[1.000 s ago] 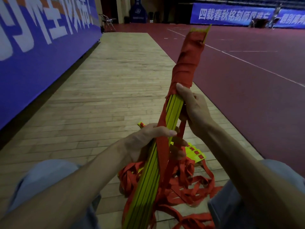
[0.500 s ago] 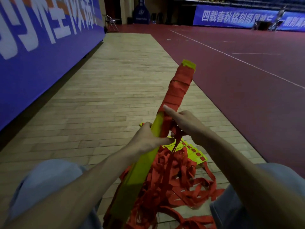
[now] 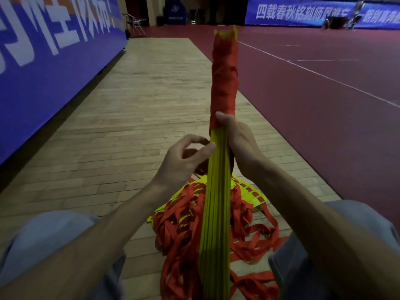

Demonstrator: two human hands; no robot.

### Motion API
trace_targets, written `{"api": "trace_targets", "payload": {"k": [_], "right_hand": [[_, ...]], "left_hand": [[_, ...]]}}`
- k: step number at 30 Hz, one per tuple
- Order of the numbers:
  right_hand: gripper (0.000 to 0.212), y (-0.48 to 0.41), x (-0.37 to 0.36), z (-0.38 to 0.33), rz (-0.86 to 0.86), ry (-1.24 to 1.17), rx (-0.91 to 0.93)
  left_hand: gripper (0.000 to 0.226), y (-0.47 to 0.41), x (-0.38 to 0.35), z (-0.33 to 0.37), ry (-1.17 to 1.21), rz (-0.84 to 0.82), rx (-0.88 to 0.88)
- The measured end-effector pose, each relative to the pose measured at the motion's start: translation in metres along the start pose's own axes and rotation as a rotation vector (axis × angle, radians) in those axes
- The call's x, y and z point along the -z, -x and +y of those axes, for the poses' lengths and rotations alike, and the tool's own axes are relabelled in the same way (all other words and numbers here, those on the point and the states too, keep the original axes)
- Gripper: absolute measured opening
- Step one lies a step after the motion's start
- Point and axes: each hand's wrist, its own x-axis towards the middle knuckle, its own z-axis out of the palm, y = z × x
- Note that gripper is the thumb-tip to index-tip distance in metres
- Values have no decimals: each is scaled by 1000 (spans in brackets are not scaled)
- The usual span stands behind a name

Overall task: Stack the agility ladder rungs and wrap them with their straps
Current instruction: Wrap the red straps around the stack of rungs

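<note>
A stack of yellow ladder rungs (image 3: 216, 204) stands upright between my knees. Its upper half is bound in red strap wrapping (image 3: 224, 83). My right hand (image 3: 238, 139) grips the stack just under the wrapped part, thumb lying on the lower edge of the red binding. My left hand (image 3: 186, 156) is at the stack's left side, fingers curled and fingertips touching the yellow edge; a bit of red strap shows behind its fingers, and I cannot tell if they pinch it. Loose red straps (image 3: 184, 232) lie heaped on the floor below.
More yellow rungs (image 3: 251, 191) lie flat under the strap heap on the wooden floor (image 3: 134, 118). A blue banner wall (image 3: 43, 53) runs along the left. Red court flooring (image 3: 324, 100) lies to the right. A folding chair (image 3: 134, 22) stands far back.
The stack, tilted to the right and lower half a second ago, now stands upright and higher. My right hand moved up to the wrap's lower edge; my left hand came off the stack's front.
</note>
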Motion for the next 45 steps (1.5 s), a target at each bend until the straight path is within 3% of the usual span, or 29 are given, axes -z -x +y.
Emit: {"api": "trace_targets", "payload": {"k": [2,6,7,10,12,17,24,28,31,35,40,45], "right_hand": [[40,3,2,-6,-59,-127,22],[41,5,3,-10,-35,-240,73],[42,4,4,-10,-14,-238,79],[57,1,7,-6,15,-97,92],[67,-2,9,-1,-23,77,114],[84,-6,11,4,-39,303,144],[84,-8,7,16,-73,334,14],[66,-8,2,24,-52,238,-111],[54,-6,-4,30,-7,194,-167],[71,-6,0,26,134,123,-200],[33,-7,-1,19,206,50,-106],[22,-2,-5,9,167,-250,-87]], "left_hand": [[42,1,-4,4,88,-48,47],[90,7,-10,2,102,-246,328],[84,8,-9,2,93,-305,345],[28,8,-7,1,59,-419,283],[12,9,-7,-6,46,-397,255],[33,2,-1,-9,-1,-139,254],[48,-3,10,-13,-393,88,276],[52,-4,4,-17,-665,83,281],[40,3,-6,-22,-760,35,234],[43,7,-11,-27,-738,-10,111],[57,5,-8,-21,-736,61,-7],[56,3,-5,-14,-205,-64,257]]}}
